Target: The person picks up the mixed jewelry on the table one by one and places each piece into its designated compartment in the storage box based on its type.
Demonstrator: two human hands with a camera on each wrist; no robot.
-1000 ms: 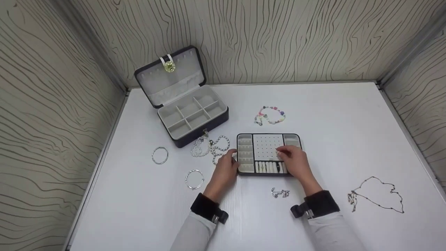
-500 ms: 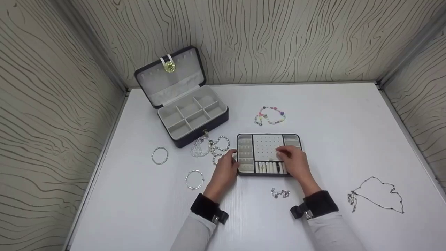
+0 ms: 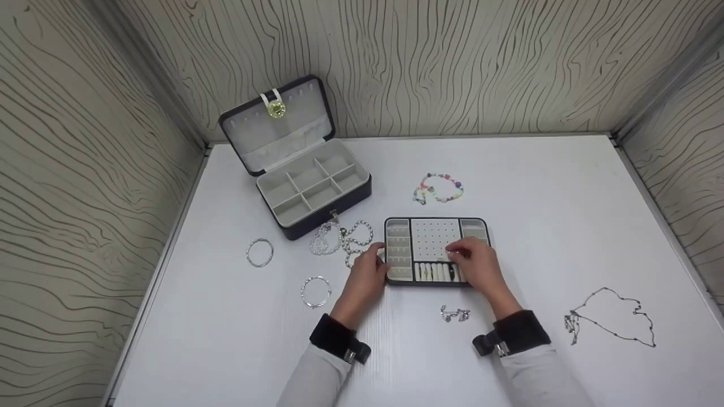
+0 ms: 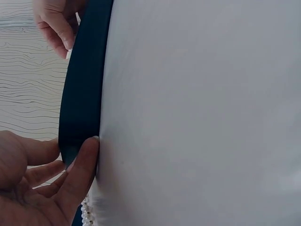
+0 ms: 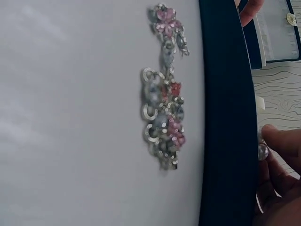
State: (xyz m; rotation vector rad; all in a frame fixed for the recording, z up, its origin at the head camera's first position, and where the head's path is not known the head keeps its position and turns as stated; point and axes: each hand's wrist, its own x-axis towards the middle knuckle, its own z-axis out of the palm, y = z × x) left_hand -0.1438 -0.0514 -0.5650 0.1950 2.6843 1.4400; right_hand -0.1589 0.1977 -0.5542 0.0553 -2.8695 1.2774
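Note:
My left hand [image 3: 366, 278] holds the left end of a dark-rimmed jewelry tray [image 3: 400, 281]; in the left wrist view its thumb and fingers [image 4: 83, 165] press the corner of the dark side wall. Over the tray's white panel of small holes [image 3: 434, 232], my right hand [image 3: 479, 264] pinches a small pearl earring [image 5: 262, 151] between thumb and fingertips. Below the panel, rings [image 3: 438, 272] sit in padded rolls. A silver bracelet with pink flowers and clear stones [image 5: 164, 103] lies on the table just in front of the tray.
An open jewelry box [image 3: 325, 209] stands back left, a yellow gem ornament [image 3: 276, 109] on its lid. Pearl strands [image 3: 359, 229] lie by it. Two bangles [image 3: 259, 252] are at left, a colorful bead bracelet [image 3: 449, 198] behind the tray, a thin necklace [image 3: 616, 336] at right.
My right fingertips have shifted slightly left and down on the holed panel, still pinching. My left hand and the tray have stayed in place.

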